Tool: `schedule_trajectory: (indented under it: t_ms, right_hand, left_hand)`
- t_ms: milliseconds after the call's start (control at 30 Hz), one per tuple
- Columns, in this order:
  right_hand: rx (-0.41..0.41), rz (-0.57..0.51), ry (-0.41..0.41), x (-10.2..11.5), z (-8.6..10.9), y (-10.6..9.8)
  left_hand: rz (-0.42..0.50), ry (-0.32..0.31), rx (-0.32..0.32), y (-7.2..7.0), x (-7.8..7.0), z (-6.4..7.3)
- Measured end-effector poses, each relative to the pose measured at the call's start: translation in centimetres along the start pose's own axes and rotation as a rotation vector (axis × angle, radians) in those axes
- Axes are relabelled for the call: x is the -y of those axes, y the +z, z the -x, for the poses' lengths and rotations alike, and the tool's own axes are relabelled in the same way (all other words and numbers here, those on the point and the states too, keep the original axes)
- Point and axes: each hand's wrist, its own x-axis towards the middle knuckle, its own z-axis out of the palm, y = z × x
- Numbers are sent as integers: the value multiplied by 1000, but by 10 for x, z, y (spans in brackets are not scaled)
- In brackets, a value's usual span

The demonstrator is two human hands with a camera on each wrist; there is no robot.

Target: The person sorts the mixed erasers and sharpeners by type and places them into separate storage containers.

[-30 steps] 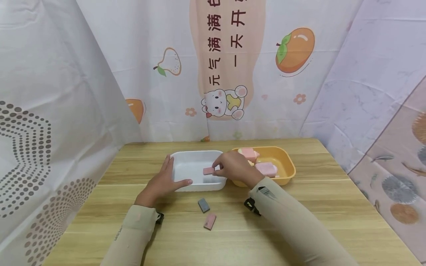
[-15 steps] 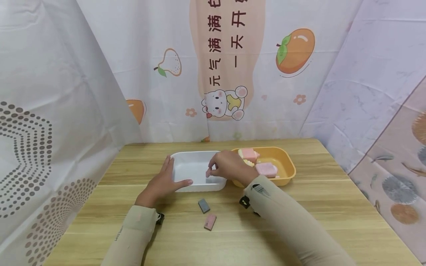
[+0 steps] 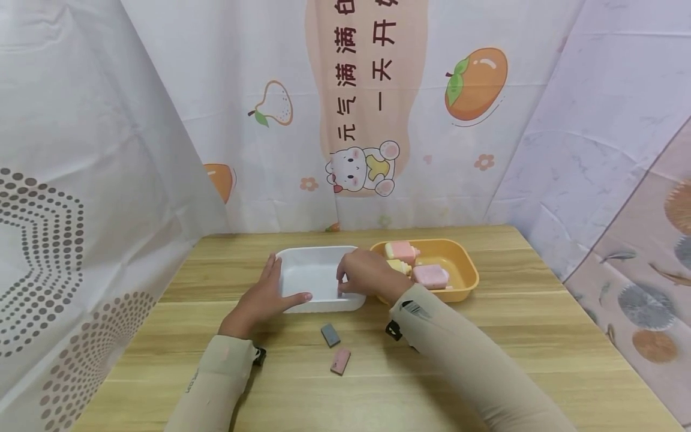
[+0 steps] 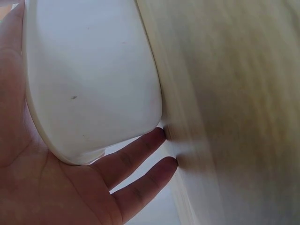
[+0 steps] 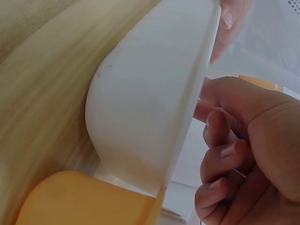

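Note:
My left hand (image 3: 264, 300) lies against the left end of a white plastic tray (image 3: 324, 307), its fingers straight along the end and its thumb over the front rim. In the left wrist view two fingertips (image 4: 161, 136) reach down by the table beside the tray's wall. Inside the tray's right end, my right hand (image 3: 369, 273) points its fingers down and pinches a small pink block, mostly hidden by the fingers. The right wrist view shows its curled fingers (image 5: 220, 159) behind the tray's rim. In front of the tray lie a grey block (image 3: 330, 335) and another pink block (image 3: 341, 361).
A yellow-orange tray (image 3: 468, 273) stands against the white tray's right end. It holds a salmon bottle-shaped piece (image 3: 400, 251), a lilac-pink one (image 3: 430, 276) and a yellow one (image 3: 398, 266). A printed curtain (image 3: 259, 213) hangs behind the wooden table (image 3: 540, 336).
The right hand has turned its fingers downward and lowered a little into the white tray, tilting the pink block until it is mostly hidden. The left hand stays in place.

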Motion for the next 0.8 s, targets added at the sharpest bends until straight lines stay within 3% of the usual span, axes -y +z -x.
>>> schedule_trajectory:
  t_ms: [567,800]
  right_hand:
    - [14,-2,-41,3,-1,5]
    - [28,-51,-30,4,-2,3]
  left_hand:
    - [6,-1,0,1,0,1]
    - [2,-6,4,-1,-1,2]
